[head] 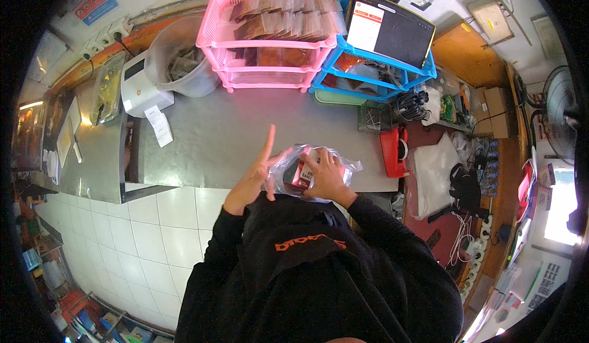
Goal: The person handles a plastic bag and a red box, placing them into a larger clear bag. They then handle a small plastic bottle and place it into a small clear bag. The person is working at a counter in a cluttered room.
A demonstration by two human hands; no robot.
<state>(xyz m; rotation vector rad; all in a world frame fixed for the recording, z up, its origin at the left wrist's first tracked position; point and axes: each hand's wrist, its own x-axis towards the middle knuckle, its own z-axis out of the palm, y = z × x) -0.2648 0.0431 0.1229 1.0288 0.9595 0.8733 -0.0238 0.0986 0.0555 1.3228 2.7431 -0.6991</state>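
Observation:
A clear plastic bag stands with its mouth open at the near edge of the metal counter, close against my body. Inside it lies a red and white printed package. My right hand reaches into the bag's mouth, its fingers over the package and touching it; whether it grips the package is partly hidden. At the bag's left side is my left hand, fingers spread, one finger pointing up and away, with nothing seen held in it.
Pink rack with filled clear packets stands at the back, beside a blue rack with a tablet. A receipt printer and plastic tub are back left. A red tape dispenser and plastic bags lie right.

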